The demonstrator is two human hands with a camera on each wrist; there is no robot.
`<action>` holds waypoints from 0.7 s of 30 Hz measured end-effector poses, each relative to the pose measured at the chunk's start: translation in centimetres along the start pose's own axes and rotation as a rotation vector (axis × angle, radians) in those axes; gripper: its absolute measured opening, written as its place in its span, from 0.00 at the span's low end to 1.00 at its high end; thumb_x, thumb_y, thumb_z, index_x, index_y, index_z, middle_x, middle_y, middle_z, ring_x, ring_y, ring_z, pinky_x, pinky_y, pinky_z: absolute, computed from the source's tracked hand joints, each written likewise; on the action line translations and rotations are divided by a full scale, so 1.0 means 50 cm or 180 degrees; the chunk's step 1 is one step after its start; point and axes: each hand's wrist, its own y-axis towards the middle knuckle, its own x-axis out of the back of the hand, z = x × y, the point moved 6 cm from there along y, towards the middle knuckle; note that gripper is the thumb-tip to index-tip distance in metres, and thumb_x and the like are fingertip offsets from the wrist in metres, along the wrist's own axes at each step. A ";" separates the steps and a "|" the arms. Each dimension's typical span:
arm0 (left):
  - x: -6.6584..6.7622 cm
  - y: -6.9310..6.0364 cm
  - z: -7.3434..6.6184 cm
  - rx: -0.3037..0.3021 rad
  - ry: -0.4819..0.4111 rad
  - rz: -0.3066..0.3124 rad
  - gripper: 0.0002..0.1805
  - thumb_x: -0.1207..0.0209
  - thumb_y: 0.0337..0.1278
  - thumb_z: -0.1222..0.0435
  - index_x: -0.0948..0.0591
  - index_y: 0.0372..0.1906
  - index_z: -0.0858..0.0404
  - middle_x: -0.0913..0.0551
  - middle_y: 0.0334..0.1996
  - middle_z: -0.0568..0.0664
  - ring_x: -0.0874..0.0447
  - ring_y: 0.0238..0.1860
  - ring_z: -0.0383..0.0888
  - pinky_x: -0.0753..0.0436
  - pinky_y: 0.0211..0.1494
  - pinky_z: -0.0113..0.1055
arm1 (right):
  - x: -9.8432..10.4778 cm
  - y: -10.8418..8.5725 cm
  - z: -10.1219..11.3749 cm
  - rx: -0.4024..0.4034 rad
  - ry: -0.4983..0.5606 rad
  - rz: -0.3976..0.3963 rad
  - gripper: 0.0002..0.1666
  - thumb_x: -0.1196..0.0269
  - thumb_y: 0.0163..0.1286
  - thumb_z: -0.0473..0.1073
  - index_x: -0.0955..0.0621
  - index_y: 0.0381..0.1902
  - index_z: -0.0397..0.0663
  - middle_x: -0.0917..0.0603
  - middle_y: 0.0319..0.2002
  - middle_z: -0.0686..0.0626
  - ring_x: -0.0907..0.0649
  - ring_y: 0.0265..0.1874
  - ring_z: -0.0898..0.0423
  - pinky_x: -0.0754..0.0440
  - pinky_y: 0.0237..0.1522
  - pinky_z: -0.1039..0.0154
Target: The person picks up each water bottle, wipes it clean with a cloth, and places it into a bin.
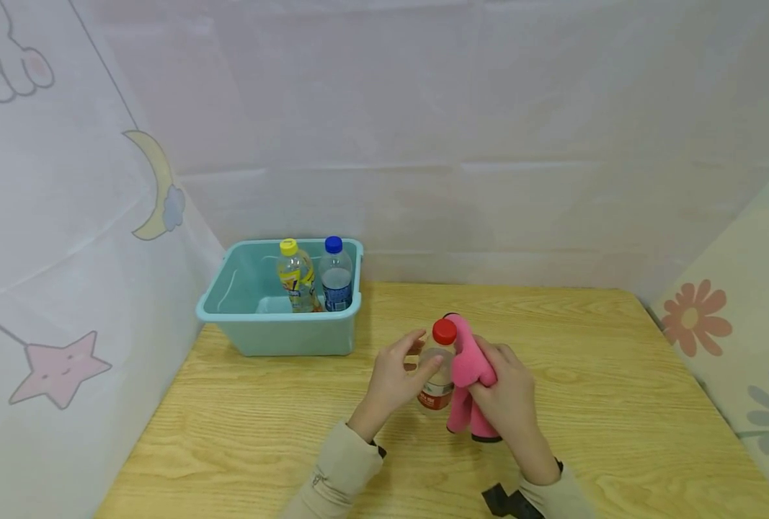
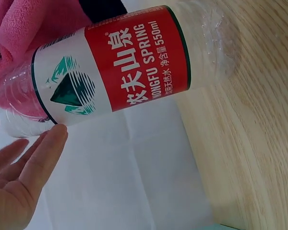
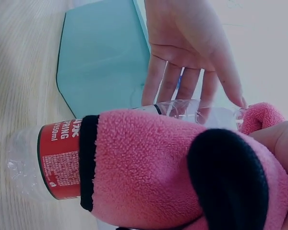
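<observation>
A clear plastic water bottle (image 1: pixel 435 393) with a red cap and a red and white label stands on the wooden table. My left hand (image 1: pixel 397 378) is at its upper left side, fingers fairly straight and spread, thumb near the bottle's shoulder. In the left wrist view a fingertip (image 2: pixel 60 132) meets the bottle's edge. A pink cloth (image 1: pixel 467 364) with black edging is bunched in my right hand (image 1: pixel 507 389), which grips it and holds it against the bottle's right side. The cloth covers part of the label in the right wrist view.
A light blue plastic basin (image 1: pixel 287 335) stands at the back left of the table (image 1: pixel 618 404). Inside are a yellow-capped bottle (image 1: pixel 296 277) and a blue-capped bottle (image 1: pixel 336 281). A black strap (image 1: pixel 510 502) shows near my right wrist. Pale fabric hangs behind.
</observation>
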 end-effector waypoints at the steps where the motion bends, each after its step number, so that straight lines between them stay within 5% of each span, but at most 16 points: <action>1: 0.000 -0.001 -0.001 -0.0061 0.0010 0.0024 0.25 0.44 0.59 0.55 0.27 0.56 0.67 0.21 0.47 0.57 0.21 0.45 0.49 0.19 0.37 0.29 | -0.001 0.000 0.002 0.0000 -0.0011 0.0017 0.30 0.29 0.39 0.29 0.21 0.47 0.34 0.21 0.33 0.40 0.21 0.26 0.46 0.20 0.23 0.51; 6: 0.000 -0.001 -0.003 -0.0272 0.0004 0.0107 0.23 0.47 0.63 0.59 0.27 0.56 0.70 0.22 0.48 0.60 0.21 0.45 0.50 0.20 0.37 0.25 | -0.002 0.004 0.014 -0.0012 -0.0133 0.0130 0.31 0.30 0.40 0.28 0.21 0.48 0.33 0.22 0.33 0.40 0.21 0.25 0.47 0.21 0.22 0.52; 13: 0.001 0.001 0.004 -0.0233 -0.0029 0.0133 0.24 0.46 0.62 0.57 0.26 0.56 0.70 0.21 0.45 0.62 0.21 0.44 0.51 0.20 0.37 0.24 | -0.014 0.010 0.026 -0.0045 -0.0552 0.0508 0.34 0.31 0.41 0.31 0.24 0.52 0.31 0.23 0.33 0.38 0.22 0.25 0.47 0.22 0.23 0.53; 21: 0.002 0.002 0.000 -0.0189 -0.0043 0.0119 0.24 0.45 0.61 0.56 0.25 0.55 0.69 0.20 0.40 0.59 0.21 0.42 0.48 0.21 0.36 0.23 | -0.030 -0.001 0.009 -0.0215 -0.0606 0.0714 0.34 0.32 0.43 0.31 0.26 0.53 0.28 0.23 0.33 0.37 0.21 0.26 0.45 0.20 0.24 0.52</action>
